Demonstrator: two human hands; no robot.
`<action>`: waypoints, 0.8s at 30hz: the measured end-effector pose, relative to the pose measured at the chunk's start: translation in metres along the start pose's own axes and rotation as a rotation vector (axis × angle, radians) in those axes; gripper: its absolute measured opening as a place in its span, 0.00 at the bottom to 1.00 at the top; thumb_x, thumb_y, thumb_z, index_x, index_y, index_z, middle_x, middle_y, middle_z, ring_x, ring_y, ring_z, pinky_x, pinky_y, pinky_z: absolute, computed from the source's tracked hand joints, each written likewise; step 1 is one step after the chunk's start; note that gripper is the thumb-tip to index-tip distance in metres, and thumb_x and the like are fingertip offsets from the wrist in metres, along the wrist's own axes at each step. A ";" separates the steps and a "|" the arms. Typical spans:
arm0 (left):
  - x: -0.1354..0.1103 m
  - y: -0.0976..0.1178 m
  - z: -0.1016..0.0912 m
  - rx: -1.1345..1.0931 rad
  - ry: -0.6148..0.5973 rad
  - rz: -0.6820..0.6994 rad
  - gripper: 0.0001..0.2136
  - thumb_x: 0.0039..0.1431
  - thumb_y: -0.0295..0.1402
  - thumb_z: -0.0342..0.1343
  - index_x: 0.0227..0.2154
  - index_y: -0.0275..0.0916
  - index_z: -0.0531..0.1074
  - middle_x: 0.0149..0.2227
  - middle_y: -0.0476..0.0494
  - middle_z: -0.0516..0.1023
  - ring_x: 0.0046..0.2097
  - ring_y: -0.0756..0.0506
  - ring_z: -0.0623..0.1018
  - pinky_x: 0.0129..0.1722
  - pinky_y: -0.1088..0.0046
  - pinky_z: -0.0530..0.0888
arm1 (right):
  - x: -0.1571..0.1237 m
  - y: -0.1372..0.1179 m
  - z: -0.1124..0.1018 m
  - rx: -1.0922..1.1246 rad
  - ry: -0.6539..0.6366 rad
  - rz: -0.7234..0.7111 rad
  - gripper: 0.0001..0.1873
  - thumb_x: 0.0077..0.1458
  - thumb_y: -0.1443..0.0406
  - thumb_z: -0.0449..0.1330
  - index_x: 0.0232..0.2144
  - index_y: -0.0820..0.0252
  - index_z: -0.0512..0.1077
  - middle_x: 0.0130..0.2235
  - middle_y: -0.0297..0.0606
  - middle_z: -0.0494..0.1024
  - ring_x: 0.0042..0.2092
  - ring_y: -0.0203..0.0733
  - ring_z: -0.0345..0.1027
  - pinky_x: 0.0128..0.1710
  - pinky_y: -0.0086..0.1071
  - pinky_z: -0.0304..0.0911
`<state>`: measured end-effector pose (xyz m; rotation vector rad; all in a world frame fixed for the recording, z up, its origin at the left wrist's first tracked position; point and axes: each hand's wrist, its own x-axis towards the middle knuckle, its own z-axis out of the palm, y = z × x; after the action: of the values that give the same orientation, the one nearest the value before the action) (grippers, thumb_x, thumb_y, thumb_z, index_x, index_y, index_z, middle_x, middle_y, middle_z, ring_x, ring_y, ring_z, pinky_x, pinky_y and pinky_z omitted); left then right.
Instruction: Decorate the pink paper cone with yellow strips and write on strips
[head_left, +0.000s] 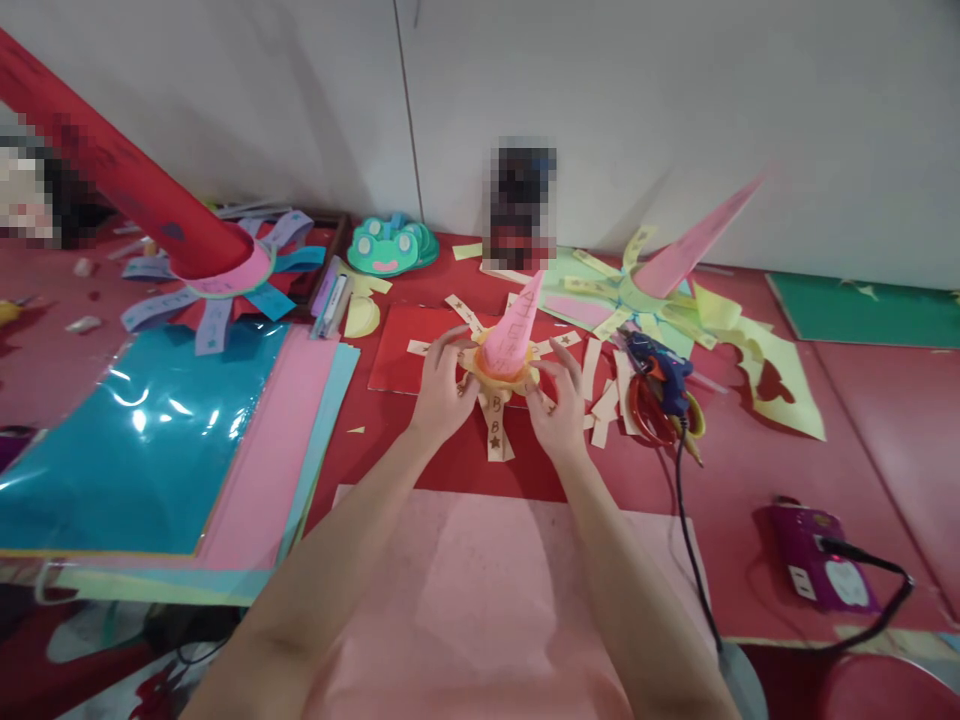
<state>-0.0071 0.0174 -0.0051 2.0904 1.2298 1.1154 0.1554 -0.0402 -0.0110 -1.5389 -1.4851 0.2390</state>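
Note:
A pink paper cone (512,335) with writing down its side stands upright in a yellow scalloped paper ring (495,378), in the middle of the table. Cream paper strips with letters and stars spread outward from the ring; the front strip (496,425) points toward me. My left hand (448,385) holds the ring's left edge with bent fingers. On the opposite edge my right hand (556,400) grips with its thumb and fingers. Beneath the far part of the ring lies a red sheet (397,350). Some fingertips are hidden behind the ring and strips.
To the right are loose paper strips (604,400), scissors (649,410) and a blue glue gun (664,365), its cord running to a purple power socket (821,555). A second pink cone (694,245) stands behind. At left are a tall red cone (150,190) and plastic-covered blue sheets (142,440).

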 end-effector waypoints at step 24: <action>-0.005 -0.002 0.006 0.319 -0.198 -0.124 0.27 0.49 0.23 0.46 0.55 0.32 0.52 0.57 0.31 0.63 0.60 0.40 0.62 0.61 0.53 0.52 | -0.002 0.010 0.007 0.151 -0.057 0.260 0.19 0.47 0.71 0.52 0.43 0.55 0.66 0.55 0.47 0.60 0.58 0.45 0.56 0.34 0.33 0.72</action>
<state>-0.0047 0.0145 -0.0120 2.2522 1.4916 0.6733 0.1569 -0.0366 -0.0226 -1.6106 -1.2770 0.5383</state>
